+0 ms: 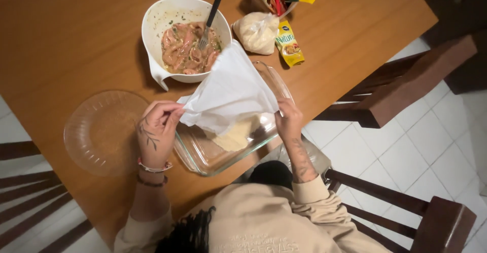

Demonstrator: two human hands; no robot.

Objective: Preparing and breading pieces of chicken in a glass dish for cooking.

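One head-worn camera looks steeply down from above the person's head, near enough to fill the frame with the brown wooden table [76,35], white tiled floor [406,156] and dark wooden chairs [401,93] around it

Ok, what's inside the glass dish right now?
A pale heap of crumbs lies in the glass dish. The white bag, held by both hands, covers the dish's far part, so anything there is hidden.
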